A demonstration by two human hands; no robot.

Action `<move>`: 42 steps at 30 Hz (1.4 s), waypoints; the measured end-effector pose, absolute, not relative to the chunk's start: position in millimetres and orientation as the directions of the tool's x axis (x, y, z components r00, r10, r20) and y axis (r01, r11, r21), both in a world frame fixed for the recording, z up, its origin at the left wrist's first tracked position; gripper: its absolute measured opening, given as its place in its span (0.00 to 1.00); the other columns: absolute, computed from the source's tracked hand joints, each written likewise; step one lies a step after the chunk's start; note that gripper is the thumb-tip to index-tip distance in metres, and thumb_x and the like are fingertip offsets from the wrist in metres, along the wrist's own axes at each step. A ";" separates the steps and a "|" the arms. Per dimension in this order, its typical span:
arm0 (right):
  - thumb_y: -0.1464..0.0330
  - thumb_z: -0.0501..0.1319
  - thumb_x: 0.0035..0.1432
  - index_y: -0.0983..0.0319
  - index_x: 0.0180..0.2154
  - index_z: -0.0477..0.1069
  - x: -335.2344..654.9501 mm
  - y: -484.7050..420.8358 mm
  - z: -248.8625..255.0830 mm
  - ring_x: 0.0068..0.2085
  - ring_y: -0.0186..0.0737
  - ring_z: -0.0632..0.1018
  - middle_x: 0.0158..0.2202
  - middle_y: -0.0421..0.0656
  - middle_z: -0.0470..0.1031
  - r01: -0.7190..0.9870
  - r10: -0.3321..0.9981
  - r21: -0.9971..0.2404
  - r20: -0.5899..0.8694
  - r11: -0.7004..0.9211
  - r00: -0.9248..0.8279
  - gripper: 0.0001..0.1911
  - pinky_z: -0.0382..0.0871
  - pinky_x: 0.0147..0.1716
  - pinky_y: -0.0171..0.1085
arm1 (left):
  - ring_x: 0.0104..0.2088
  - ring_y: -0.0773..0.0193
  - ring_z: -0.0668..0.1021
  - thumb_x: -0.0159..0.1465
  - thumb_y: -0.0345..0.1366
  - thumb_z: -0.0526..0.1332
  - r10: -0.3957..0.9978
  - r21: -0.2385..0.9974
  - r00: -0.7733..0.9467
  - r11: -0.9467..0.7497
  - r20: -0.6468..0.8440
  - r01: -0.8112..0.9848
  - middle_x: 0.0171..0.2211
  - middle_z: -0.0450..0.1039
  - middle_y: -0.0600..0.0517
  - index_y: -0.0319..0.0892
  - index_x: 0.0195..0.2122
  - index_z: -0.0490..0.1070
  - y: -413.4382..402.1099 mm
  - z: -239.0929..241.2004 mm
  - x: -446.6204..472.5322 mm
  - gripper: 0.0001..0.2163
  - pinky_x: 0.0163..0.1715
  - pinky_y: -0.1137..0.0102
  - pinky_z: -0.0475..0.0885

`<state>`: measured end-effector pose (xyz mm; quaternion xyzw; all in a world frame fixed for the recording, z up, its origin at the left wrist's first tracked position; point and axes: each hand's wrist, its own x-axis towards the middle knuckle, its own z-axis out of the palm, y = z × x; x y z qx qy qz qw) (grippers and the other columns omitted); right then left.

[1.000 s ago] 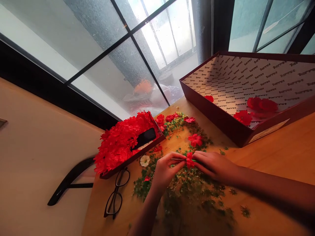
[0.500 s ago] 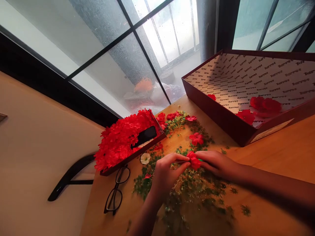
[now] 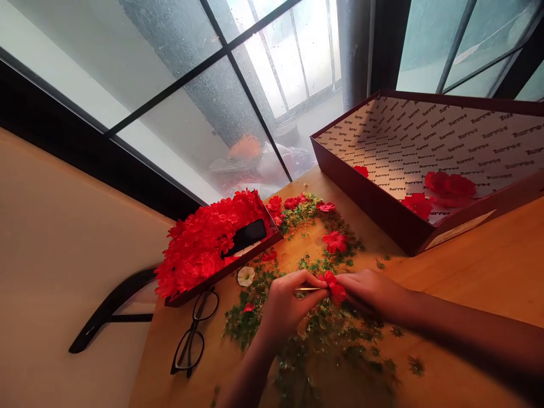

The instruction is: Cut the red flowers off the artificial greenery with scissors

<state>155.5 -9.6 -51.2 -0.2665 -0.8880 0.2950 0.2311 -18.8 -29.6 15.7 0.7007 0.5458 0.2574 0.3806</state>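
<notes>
My left hand (image 3: 293, 300) pinches a thin pale stick (image 3: 306, 289) between thumb and fingers, its tip end at the middle of a red artificial flower (image 3: 335, 290). From the other side, my right hand (image 3: 365, 289) grips that flower at its back, fingers closed; what lies behind the petals is hidden. Under both hands spread many small green leafy pieces (image 3: 331, 328). A loose red flower (image 3: 335, 242) lies just beyond the hands, and a whitish flower (image 3: 246, 276) sits left of them.
At left stands a shallow box heaped with red flowers (image 3: 199, 243), a black phone (image 3: 250, 233) resting in it. Eyeglasses (image 3: 190, 347) lie in front. A large maroon box (image 3: 365, 207) with several red flowers inside occupies the right back. A window (image 3: 191, 113) borders the wooden table (image 3: 480, 272).
The flower has turned slightly in my fingers, and a bit of green behind it is now out of sight. The stick shows more clearly. The whole view has shifted a little.
</notes>
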 end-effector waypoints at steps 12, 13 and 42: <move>0.68 0.41 0.57 0.63 0.29 0.59 155.7 -15.0 -35.2 0.31 0.33 0.66 0.29 0.45 0.65 0.067 0.588 -0.776 0.415 0.627 -0.694 0.11 0.63 0.30 0.32 | 0.26 0.66 0.75 0.47 0.33 0.63 0.979 0.873 0.203 -0.094 -0.006 0.478 0.24 0.72 0.53 0.40 0.26 0.69 -43.2 34.6 -6.1 0.06 0.29 0.73 0.71; 0.68 0.41 0.58 0.63 0.31 0.60 155.9 -15.6 -35.6 0.32 0.34 0.66 0.31 0.45 0.65 0.049 0.576 -0.763 0.441 0.644 -0.689 0.12 0.63 0.32 0.32 | 0.27 0.66 0.75 0.48 0.33 0.63 0.978 0.879 0.209 -0.081 -0.021 0.470 0.25 0.72 0.53 0.39 0.26 0.68 -44.0 36.0 -5.5 0.06 0.29 0.73 0.71; 0.73 0.47 0.56 0.67 0.37 0.63 158.7 -9.7 -42.7 0.23 0.32 0.68 0.25 0.43 0.70 0.424 0.562 -0.437 0.260 0.794 -0.785 0.09 0.51 0.20 0.31 | 0.27 0.69 0.75 0.52 0.31 0.58 0.954 0.726 0.300 -0.199 -0.011 0.659 0.26 0.74 0.54 0.39 0.27 0.70 -34.0 22.8 -17.7 0.03 0.29 0.76 0.69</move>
